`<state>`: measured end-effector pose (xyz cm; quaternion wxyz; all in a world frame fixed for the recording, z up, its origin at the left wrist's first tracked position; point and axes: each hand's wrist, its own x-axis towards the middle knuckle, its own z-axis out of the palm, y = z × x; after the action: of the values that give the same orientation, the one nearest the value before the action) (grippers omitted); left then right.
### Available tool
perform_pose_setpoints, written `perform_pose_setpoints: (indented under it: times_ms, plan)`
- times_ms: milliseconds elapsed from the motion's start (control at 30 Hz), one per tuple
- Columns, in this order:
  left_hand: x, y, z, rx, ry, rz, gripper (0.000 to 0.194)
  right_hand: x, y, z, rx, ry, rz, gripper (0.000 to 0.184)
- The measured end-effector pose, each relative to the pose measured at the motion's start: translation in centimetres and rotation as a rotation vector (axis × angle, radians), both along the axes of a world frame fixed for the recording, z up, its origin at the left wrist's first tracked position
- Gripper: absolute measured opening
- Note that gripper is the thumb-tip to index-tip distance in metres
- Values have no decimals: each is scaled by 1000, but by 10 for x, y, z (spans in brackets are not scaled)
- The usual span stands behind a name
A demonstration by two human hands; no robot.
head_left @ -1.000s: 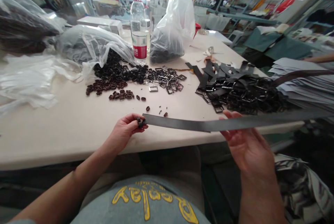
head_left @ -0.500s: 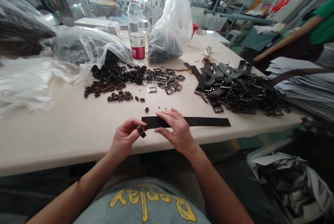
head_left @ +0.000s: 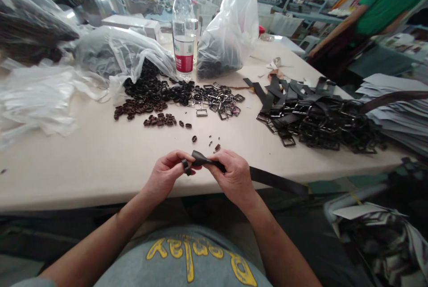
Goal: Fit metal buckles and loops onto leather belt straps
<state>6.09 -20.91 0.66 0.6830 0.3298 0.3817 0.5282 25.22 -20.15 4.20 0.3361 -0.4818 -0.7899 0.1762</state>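
Note:
A black strap (head_left: 279, 180) runs through my right hand (head_left: 234, 174), which is closed round it near its left end. That end is pinched narrow and folded, flaring out at the tip. My left hand (head_left: 166, 173) is closed with dark belt loops (head_left: 186, 167) at its fingertips, right beside the strap's end; how many loops it holds is hard to tell. Beyond my right hand, the strap slopes down past the table's front edge. One loose brown loop (head_left: 194, 139) and a few small dark bits lie just beyond my hands.
Brown loops (head_left: 159, 120), black loops (head_left: 157, 88) and metal buckles (head_left: 219, 99) lie in heaps further back. Straps with buckles (head_left: 310, 117) pile up at the right beside stacked sheets (head_left: 394, 86). Behind stand a bottle (head_left: 183, 32) and plastic bags (head_left: 227, 28). A person in green (head_left: 384, 6) stands at the right.
My right hand has gone from lying flat on the strap to gripping it and squeezing its end narrow. The strap is off the table's surface, its far end lower. The view has shifted slightly.

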Motion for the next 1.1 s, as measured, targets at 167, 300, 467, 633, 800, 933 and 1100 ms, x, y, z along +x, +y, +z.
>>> perform_pose_setpoints:
  times_ms: [167,300,467,633,800,933,1100]
  plan:
    - [0,7,4,-47,122,-25,21,4,-16,9,161,-43,-53,12]
    - [8,8,8,19,221,-44,16,-1,-25,16,275,-238,40,14]
    - [11,5,7,27,262,-163,23,4,-25,12,337,-391,-37,16]
    - [0,2,6,-56,119,-304,35,12,-25,5,338,-409,-86,17]
    - [-6,1,6,-53,82,-391,41,14,-26,1,336,-408,-113,18]
    - [-4,3,7,-111,124,-376,48,14,-29,-2,363,-397,-95,12]
    - [0,4,9,-174,193,-344,53,15,-33,-4,412,-410,-34,6]
